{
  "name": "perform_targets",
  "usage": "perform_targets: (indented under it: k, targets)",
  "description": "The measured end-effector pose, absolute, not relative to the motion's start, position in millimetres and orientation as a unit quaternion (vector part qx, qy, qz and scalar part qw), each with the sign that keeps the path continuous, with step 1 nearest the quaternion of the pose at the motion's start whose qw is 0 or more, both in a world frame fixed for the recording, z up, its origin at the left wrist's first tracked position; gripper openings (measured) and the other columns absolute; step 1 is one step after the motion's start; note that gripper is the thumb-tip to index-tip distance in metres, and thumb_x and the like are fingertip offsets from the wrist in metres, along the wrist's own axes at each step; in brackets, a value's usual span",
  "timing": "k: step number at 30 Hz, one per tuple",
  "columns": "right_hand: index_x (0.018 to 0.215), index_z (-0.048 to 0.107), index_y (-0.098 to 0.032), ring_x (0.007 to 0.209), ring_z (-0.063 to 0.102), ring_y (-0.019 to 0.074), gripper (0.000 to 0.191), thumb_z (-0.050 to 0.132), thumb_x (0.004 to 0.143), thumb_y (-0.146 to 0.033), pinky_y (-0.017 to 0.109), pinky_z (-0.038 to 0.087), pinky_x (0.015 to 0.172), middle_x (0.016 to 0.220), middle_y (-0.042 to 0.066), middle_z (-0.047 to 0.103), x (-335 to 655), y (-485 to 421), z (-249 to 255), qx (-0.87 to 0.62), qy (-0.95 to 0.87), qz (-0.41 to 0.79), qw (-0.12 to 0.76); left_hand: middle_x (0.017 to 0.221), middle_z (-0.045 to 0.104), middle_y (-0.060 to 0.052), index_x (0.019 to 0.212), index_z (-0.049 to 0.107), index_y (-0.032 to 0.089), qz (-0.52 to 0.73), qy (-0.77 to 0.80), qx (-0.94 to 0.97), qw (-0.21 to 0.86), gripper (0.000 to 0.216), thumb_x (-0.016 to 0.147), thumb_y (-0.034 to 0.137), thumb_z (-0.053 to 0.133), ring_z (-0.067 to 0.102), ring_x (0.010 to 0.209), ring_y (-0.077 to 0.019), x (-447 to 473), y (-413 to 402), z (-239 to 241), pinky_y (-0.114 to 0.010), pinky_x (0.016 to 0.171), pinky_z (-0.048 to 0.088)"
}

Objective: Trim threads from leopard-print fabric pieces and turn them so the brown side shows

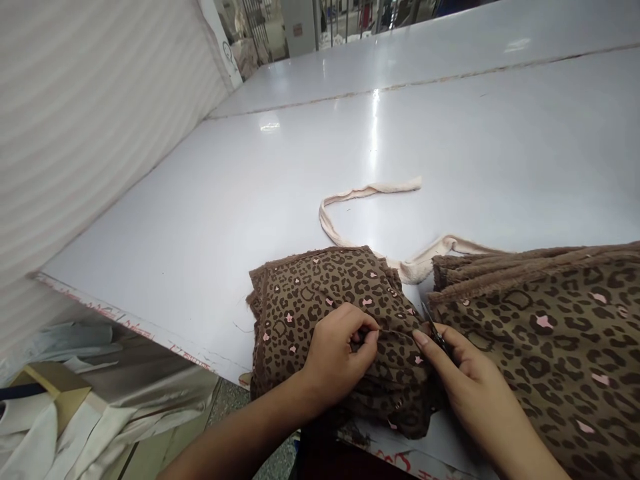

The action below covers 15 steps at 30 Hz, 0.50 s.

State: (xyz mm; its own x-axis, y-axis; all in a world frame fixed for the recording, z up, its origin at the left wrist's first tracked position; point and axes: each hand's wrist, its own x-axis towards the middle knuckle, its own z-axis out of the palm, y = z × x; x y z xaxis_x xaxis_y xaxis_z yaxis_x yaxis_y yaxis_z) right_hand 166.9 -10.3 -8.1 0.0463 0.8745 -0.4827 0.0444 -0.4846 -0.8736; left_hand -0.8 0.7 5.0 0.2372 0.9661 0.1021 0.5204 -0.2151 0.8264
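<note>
A stack of brown leopard-print fabric pieces (295, 303) with pink spots lies at the table's front edge. On top of it rests my left hand (343, 343), thumb and forefinger pinched together; what is between them is too small to make out. My right hand (465, 370) is closed around dark thread snips (436, 337), whose blades point up and away at the stack's right side. The right thumb tip is close to the printed cloth. A second, larger pile of the same fabric (560, 347) with fuzzy brown edges lies to the right, beside my right hand.
A cream fabric strip (345, 195) curls across the white table (200, 193) behind both piles. At the left stands a large pale layered roll or stack (100, 100). Light cloth and a yellowish box (55, 390) are below the table's left edge. Metal bars (345, 23) stand beyond the table.
</note>
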Motion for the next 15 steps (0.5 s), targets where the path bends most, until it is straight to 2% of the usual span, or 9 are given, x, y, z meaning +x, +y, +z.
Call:
perform_targets:
  k: [3, 5, 9, 10, 12, 14, 15]
  targets:
    - [0.099, 0.055, -0.020, 0.085, 0.062, 0.0242, 0.044, 0.059, 0.070, -0.053, 0.035, 0.051, 0.077, 0.093, 0.007, 0.067, 169, -13, -12, -0.621, -0.378, 0.592, 0.348, 0.077, 0.058, -0.002, 0.078, 0.058, 0.016, 0.311, 0.524, 0.724, 0.322, 0.009, 0.080, 0.012, 0.050, 0.053, 0.074, -0.0121, -5, 0, 7, -0.023, 0.069, 0.042]
    - [0.099, 0.055, -0.021, 0.084, 0.061, 0.0238, 0.041, 0.054, 0.074, -0.054, 0.035, 0.050, 0.075, 0.088, 0.006, 0.066, 169, -15, -12, -0.646, -0.417, 0.546, 0.333, 0.087, 0.059, -0.004, 0.086, 0.058, 0.017, 0.291, 0.523, 0.744, 0.298, 0.008, 0.081, 0.021, 0.054, 0.054, 0.085, -0.0151, -13, -4, 10, -0.026, 0.077, 0.043]
    - [0.093, 0.056, -0.024, 0.083, 0.059, 0.0212, 0.029, 0.049, 0.080, -0.049, 0.030, 0.047, 0.072, 0.083, 0.002, 0.063, 164, -10, 13, -0.659, -0.518, 0.439, 0.323, 0.116, 0.053, -0.012, 0.114, 0.051, 0.018, 0.212, 0.507, 0.813, 0.192, 0.062, 0.064, 0.049, 0.070, 0.048, 0.108, -0.0286, -40, -21, 10, -0.044, 0.094, 0.038]
    - [0.091, 0.056, -0.024, 0.082, 0.059, 0.0196, 0.026, 0.048, 0.082, -0.047, 0.028, 0.047, 0.071, 0.082, 0.002, 0.063, 161, -5, 25, -0.634, -0.530, 0.445, 0.344, 0.119, 0.051, -0.014, 0.118, 0.049, 0.018, 0.196, 0.507, 0.825, 0.154, 0.065, 0.064, 0.047, 0.070, 0.046, 0.110, -0.0310, -48, -25, 9, -0.048, 0.095, 0.037]
    - [0.084, 0.056, -0.023, 0.077, 0.059, 0.0156, 0.019, 0.047, 0.084, -0.040, 0.025, 0.048, 0.070, 0.078, 0.000, 0.061, 157, 10, 52, -0.576, -0.538, 0.485, 0.380, 0.120, 0.051, -0.014, 0.122, 0.046, 0.017, 0.174, 0.517, 0.833, 0.094, 0.054, 0.072, 0.027, 0.063, 0.046, 0.110, -0.0312, -63, -25, 12, -0.051, 0.094, 0.036]
    - [0.081, 0.058, -0.021, 0.067, 0.059, 0.0126, 0.015, 0.050, 0.084, -0.033, 0.022, 0.049, 0.059, 0.071, -0.001, 0.061, 158, 33, 83, -0.545, -0.520, 0.533, 0.385, 0.114, 0.056, -0.011, 0.120, 0.048, 0.017, 0.185, 0.529, 0.826, 0.057, 0.048, 0.072, 0.007, 0.048, 0.050, 0.105, -0.0271, -71, -14, 26, -0.047, 0.089, 0.042]
    - [0.083, 0.060, -0.019, 0.065, 0.060, 0.0117, 0.015, 0.050, 0.083, -0.031, 0.022, 0.049, 0.056, 0.071, -0.001, 0.062, 161, 47, 99, -0.543, -0.509, 0.541, 0.393, 0.110, 0.059, -0.010, 0.115, 0.051, 0.018, 0.202, 0.534, 0.820, 0.042, 0.047, 0.071, 0.003, 0.044, 0.052, 0.102, -0.0251, -71, -5, 39, -0.043, 0.086, 0.045]
